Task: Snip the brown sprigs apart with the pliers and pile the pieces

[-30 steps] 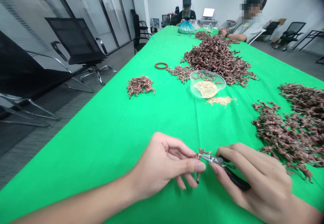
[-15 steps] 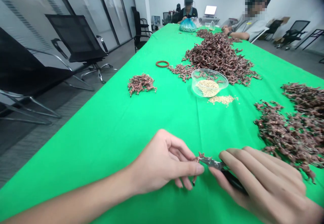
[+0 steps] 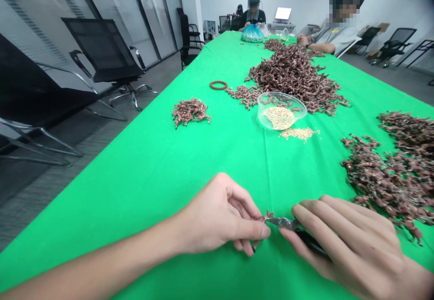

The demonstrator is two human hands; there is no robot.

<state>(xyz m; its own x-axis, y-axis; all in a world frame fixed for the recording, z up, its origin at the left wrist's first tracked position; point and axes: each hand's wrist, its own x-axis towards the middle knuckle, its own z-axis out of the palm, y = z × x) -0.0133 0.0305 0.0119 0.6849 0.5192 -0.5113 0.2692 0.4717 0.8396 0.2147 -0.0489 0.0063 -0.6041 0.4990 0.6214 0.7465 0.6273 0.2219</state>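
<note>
Right hand [image 3: 342, 245] grips pliers [image 3: 283, 222], long axis nearly level, tips leftward; left hand [image 3: 217, 218] pinches a brown piece [image 3: 269, 215]

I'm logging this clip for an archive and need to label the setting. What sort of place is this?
Probably an office or meeting room used for manual bench work: a long table under green cloth holds piles of small reddish-brown pieces, mesh office chairs stand by glass partitions, and a seated co-worker works further along.

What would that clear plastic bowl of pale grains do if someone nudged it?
The clear plastic bowl looks thin and light, so it would probably slide or tip easily. With a shallow layer of pale grains inside and an open top, a tilt could spill them, like the loose heap beside it on the green cloth.
</note>
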